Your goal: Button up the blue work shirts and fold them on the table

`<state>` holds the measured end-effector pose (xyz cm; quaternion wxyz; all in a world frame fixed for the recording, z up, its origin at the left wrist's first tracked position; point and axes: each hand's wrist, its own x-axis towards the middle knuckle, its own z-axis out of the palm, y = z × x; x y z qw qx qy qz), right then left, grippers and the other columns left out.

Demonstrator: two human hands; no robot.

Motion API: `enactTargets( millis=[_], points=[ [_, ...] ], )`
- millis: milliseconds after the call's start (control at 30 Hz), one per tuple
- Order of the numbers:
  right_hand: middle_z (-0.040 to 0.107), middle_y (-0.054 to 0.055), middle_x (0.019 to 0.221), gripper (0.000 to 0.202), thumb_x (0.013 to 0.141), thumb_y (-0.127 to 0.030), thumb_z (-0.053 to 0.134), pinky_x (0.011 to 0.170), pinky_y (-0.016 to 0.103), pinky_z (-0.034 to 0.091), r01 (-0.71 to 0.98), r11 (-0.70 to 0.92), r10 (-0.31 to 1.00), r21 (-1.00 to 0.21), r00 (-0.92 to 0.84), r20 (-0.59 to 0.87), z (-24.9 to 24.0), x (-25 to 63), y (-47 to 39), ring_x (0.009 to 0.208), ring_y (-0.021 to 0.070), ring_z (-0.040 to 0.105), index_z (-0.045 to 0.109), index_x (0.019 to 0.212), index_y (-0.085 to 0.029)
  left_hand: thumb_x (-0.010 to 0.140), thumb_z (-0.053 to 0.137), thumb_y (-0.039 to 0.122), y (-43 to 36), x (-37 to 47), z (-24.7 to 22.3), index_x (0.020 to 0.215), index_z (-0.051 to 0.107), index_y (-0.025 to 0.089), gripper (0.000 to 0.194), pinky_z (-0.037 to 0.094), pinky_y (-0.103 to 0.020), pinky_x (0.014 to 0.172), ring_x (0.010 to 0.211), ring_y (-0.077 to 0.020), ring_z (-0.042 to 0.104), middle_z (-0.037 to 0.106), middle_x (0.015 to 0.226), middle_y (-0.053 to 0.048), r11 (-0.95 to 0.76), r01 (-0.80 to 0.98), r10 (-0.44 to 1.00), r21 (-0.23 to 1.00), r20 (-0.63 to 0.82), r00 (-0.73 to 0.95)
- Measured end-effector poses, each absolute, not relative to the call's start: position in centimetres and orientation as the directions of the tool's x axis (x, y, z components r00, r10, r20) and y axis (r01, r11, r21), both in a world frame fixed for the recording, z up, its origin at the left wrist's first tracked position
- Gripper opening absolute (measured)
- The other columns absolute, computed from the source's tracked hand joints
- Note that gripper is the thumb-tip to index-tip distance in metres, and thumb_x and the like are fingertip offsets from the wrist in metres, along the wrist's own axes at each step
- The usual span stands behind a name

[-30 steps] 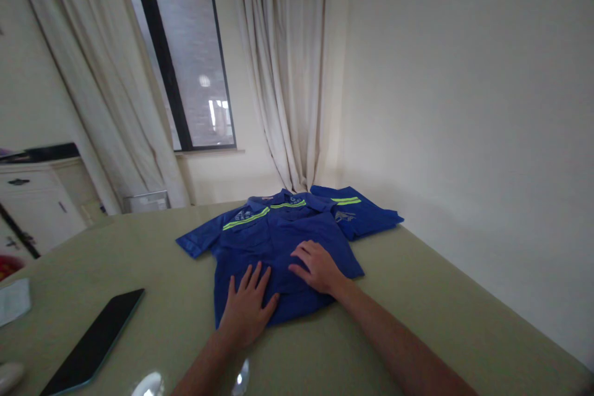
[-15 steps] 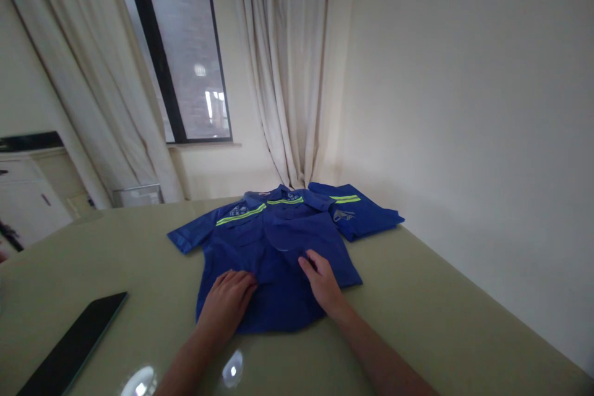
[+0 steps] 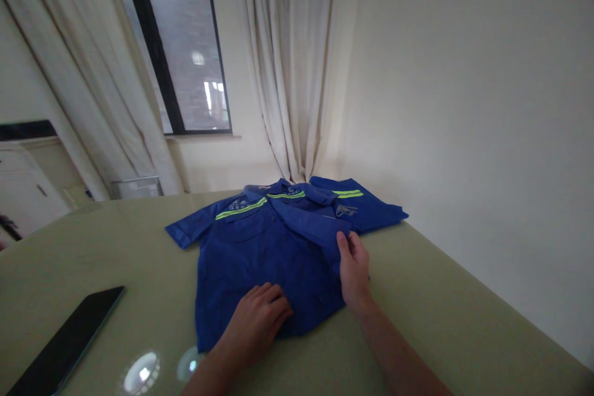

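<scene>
A blue short-sleeved work shirt (image 3: 236,266) with yellow-green reflective stripes lies on the table, its collar toward the wall. My right hand (image 3: 355,266) is closed on the shirt's right front panel, pinching its edge and lifting it, so the panel bends over. My left hand (image 3: 260,315) rests palm down on the shirt near its lower hem, with the fingers lightly bent and no cloth visibly gripped. Buttons show down the middle of the shirt. Beyond its right sleeve lies a second blue garment (image 3: 380,210), folded, with a matching stripe and a printed mark.
The greenish table (image 3: 436,315) has a glossy top that reflects lights. A dark flat tablet-like object (image 3: 69,340) lies at the left. A wall borders the right edge, with curtains (image 3: 297,74) and a window behind the table.
My right hand has moved right and slightly up, drawing the front panel with it. My left hand has slid right and down over the shirt. More of the button line shows.
</scene>
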<state>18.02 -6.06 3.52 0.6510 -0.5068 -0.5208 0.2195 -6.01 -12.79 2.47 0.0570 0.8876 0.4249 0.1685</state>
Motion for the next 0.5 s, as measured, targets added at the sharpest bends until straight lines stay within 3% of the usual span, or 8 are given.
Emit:
enactTargets(
  millis=[67,133,233,333,400,500],
  points=[
    [0.061,0.002,0.084,0.032,0.097,-0.053,0.053,0.073,0.029,0.047,0.162,0.390,0.803,-0.907,0.423,0.421,3.8,18.3,-5.9,0.078,0.0194,0.055,0.059,0.092,-0.022,0.104,0.048,0.027,-13.0,-5.9,2.7,0.093,0.070,0.025,0.025,0.050,-0.034,0.090,0.090,-0.0194,0.065,0.071,0.095,-0.002,-0.623,0.738,0.782,0.260,0.240,0.575],
    [0.060,0.001,0.081,0.031,0.095,-0.052,0.058,0.071,0.028,0.046,0.125,0.394,0.812,-0.911,0.418,0.408,4.0,18.1,-6.0,0.076,0.0184,0.054,0.060,0.089,-0.022,0.100,0.057,0.033,-13.3,-5.6,2.8,0.107,0.069,0.027,0.016,0.050,-0.037,0.093,0.100,-0.0223,0.065,0.072,0.108,-0.003,-0.620,0.735,0.784,0.275,0.248,0.569],
    [0.058,0.000,0.078,0.031,0.094,-0.052,0.061,0.068,0.027,0.044,0.120,0.397,0.839,-0.910,0.354,0.412,4.3,17.4,-6.2,0.073,0.0177,0.052,0.062,0.087,-0.021,0.094,0.066,0.035,-13.7,-4.5,2.4,0.125,0.064,0.031,0.031,0.051,-0.040,0.095,0.111,-0.0260,0.064,0.070,0.125,-0.004,-0.665,0.713,0.744,0.222,0.281,0.607],
    [0.055,-0.001,0.074,0.035,0.092,-0.054,0.062,0.063,0.026,0.041,0.157,0.406,0.846,-0.900,0.309,0.436,4.6,16.7,-6.7,0.069,0.0168,0.049,0.061,0.082,-0.020,0.100,0.052,0.018,-13.7,-3.8,1.8,0.111,0.068,0.028,0.023,0.053,-0.036,0.090,0.100,-0.0223,0.067,0.074,0.113,-0.003,-0.714,0.679,0.694,0.171,0.303,0.653],
    [0.053,-0.002,0.072,0.037,0.090,-0.055,0.064,0.061,0.026,0.039,0.177,0.406,0.847,-0.897,0.295,0.442,4.8,16.5,-6.9,0.067,0.0161,0.047,0.061,0.079,-0.020,0.102,0.044,0.016,-13.6,-3.9,1.7,0.109,0.067,0.025,0.026,0.053,-0.036,0.090,0.098,-0.0215,0.068,0.075,0.110,-0.005,-0.694,0.679,0.712,0.239,0.363,0.601],
    [0.051,-0.002,0.070,0.037,0.090,-0.056,0.064,0.060,0.026,0.038,0.181,0.401,0.864,-0.898,0.252,0.436,5.0,16.4,-7.2,0.066,0.0157,0.046,0.061,0.080,-0.020,0.103,0.041,0.025,-13.4,-5.0,2.3,0.112,0.062,0.024,0.023,0.055,-0.033,0.086,0.094,-0.0205,0.070,0.074,0.103,-0.006,-0.553,0.686,0.824,0.472,0.431,0.367]
  ],
)
